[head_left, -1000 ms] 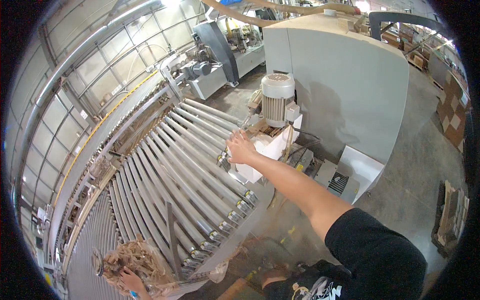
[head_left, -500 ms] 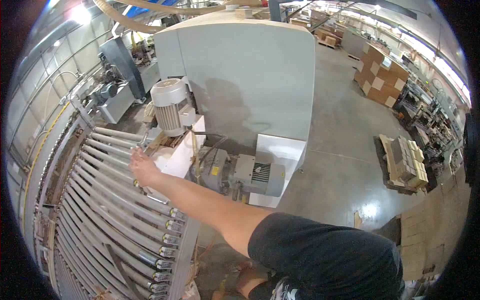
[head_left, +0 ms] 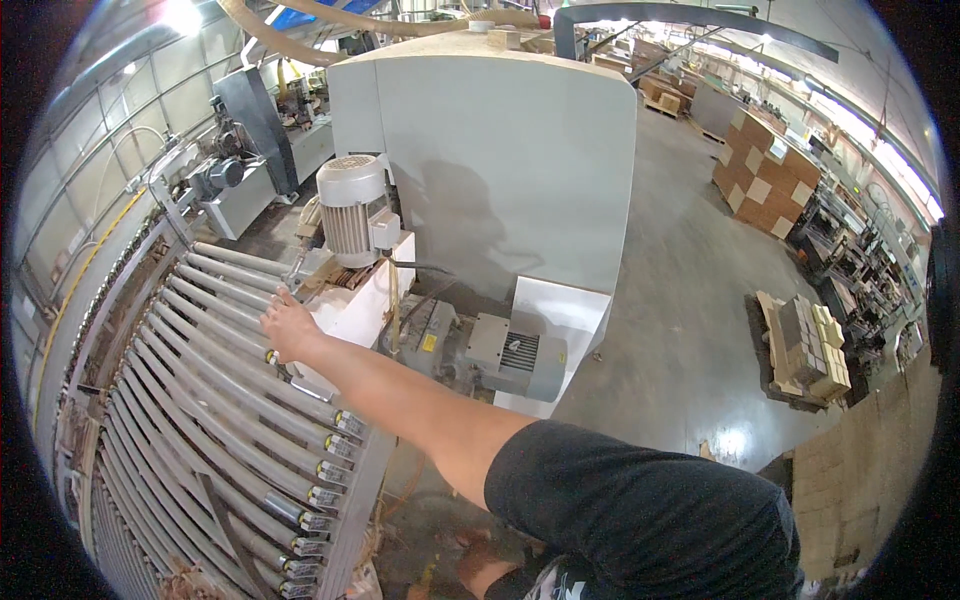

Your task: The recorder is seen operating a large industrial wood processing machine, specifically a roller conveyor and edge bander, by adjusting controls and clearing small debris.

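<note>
My right arm stretches across to the left over a roller conveyor (head_left: 215, 385). At its far right edge my right hand (head_left: 290, 330) is lowered among the roller ends, beside a white board (head_left: 350, 310). The fingers look bent; their tips and whatever they grip are too small to make out. A short silver bar (head_left: 312, 388) lies just below the hand. Beyond the hand a grey finned motor (head_left: 350, 205) stands upright. My left hand does not show; a blurred patch of bare skin at the lower edge cannot be told apart.
A tall grey machine panel (head_left: 510, 160) rises ahead, with a second motor (head_left: 515, 352) low in front of it. A dark bar (head_left: 230, 525) lies across the rollers. Rightward, a pallet of stacked blocks (head_left: 815, 350) and a large brown stack (head_left: 765, 170) stand on the floor.
The view has shifted slightly, so the motor and panel sit a little farther right. My right hand stays at nearly the same place on the conveyor's edge.
</note>
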Motion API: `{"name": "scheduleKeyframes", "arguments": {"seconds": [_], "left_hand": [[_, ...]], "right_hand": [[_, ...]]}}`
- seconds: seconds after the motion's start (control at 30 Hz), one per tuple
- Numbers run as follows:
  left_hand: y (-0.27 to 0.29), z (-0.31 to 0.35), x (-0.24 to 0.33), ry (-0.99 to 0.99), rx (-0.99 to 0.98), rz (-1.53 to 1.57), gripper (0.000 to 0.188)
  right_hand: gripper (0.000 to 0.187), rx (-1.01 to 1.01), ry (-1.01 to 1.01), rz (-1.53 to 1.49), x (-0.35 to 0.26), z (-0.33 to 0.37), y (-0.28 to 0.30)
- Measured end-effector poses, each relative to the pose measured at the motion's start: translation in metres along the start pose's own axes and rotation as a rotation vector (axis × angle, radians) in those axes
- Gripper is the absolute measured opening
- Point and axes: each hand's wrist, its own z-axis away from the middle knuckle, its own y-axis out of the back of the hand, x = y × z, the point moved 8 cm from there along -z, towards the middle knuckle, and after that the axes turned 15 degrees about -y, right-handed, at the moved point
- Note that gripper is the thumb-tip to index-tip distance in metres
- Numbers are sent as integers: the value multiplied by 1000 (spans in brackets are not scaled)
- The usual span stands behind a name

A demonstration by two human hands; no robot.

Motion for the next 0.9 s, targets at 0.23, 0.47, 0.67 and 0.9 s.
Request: {"name": "scheduleKeyframes", "arguments": {"seconds": [0.23, 0.47, 0.67, 0.9], "left_hand": [[-13, 1, -7, 19, -1, 6, 72], [-20, 2, -22, 37, -7, -4, 75], [-29, -3, -31, 39, -4, -6, 78], [-42, -4, -47, 28, 3, -16, 82]], "right_hand": [[79, -87, -33, 33, 6, 2, 4], [82, -155, -47, -51, 5, -1, 0], [87, -96, -37, -9, 5, 2, 3], [92, -172, -65, 16, 0, 4, 2]]}}
